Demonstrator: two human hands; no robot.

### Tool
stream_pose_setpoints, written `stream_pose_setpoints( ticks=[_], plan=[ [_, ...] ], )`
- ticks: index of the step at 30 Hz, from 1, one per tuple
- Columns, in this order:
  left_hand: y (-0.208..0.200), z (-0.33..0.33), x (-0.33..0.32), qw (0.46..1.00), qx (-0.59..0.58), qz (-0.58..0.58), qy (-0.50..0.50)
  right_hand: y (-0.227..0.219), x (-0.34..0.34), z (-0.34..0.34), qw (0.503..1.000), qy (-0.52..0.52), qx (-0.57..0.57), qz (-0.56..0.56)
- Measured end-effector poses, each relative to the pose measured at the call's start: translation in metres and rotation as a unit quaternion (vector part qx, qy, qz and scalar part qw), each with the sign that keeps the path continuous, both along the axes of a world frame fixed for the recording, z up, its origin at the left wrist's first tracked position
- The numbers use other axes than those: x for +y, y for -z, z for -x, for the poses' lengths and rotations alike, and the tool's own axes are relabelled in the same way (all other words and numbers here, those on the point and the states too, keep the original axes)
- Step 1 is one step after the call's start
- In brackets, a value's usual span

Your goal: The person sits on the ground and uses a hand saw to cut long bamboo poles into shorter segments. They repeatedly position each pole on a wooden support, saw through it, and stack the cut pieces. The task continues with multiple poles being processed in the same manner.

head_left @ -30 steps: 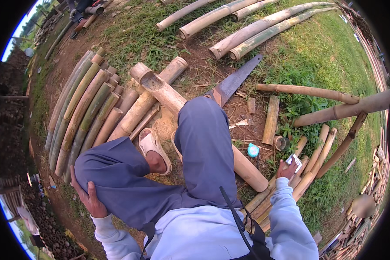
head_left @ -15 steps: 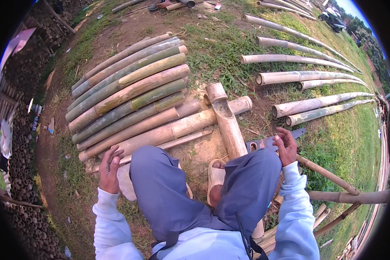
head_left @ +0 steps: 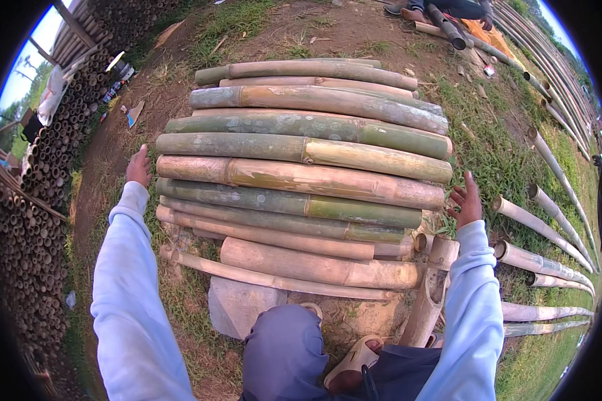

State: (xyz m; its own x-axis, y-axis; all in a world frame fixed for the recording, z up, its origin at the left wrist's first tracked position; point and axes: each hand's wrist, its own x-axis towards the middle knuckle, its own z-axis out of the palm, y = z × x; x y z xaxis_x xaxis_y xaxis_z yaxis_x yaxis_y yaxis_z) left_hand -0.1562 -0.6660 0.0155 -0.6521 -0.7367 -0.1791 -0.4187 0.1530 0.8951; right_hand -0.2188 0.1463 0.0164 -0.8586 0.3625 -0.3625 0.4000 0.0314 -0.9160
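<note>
A row of cut bamboo poles [head_left: 334, 179], green and tan, lies crosswise in front of me. My left hand [head_left: 139, 167] is held out by the row's left ends, fingers stretched, holding nothing. Off the right ends, my right hand [head_left: 467, 202] is open with its fingers spread, also empty. A thick tan bamboo length [head_left: 284, 260] lies at the near side, with a slim bamboo pole [head_left: 274, 279] closer to me. By my right forearm leans a notched bamboo post [head_left: 424, 309]. The handsaw seen earlier cannot be made out now.
A grey stone block [head_left: 237, 311] sits before my knee. Long bamboo poles [head_left: 545, 230] lie on the grass at right. Stacked bamboo [head_left: 30, 267] lines the left side. Another person's hand [head_left: 486, 22] shows at the far right, near a dark pipe [head_left: 446, 28].
My view has swung left over the bamboo row. Both hands have moved from beside my knees out forward to the row's two ends. The handsaw has gone from sight.
</note>
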Motion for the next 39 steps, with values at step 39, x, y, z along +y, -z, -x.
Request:
stream_pose_setpoints(
  ticks=[39],
  plan=[
    [0.076, 0.078, -0.051, 0.969, 0.027, -0.147, 0.199, 0.034, -0.035, 0.030, 0.986, -0.018, 0.072, 0.147]
  ],
)
